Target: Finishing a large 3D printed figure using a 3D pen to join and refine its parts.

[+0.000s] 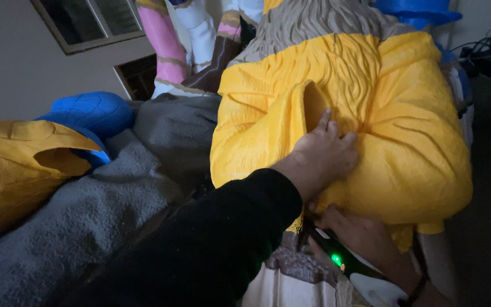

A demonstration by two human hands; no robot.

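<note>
On yellow carved figure [370, 125] | left hand [325, 153] fingers flat | right hand [365, 239] gripping dark green-lit tool [336, 256]

We see no packages, labels, signs or screens anywhere in this view.
</note>
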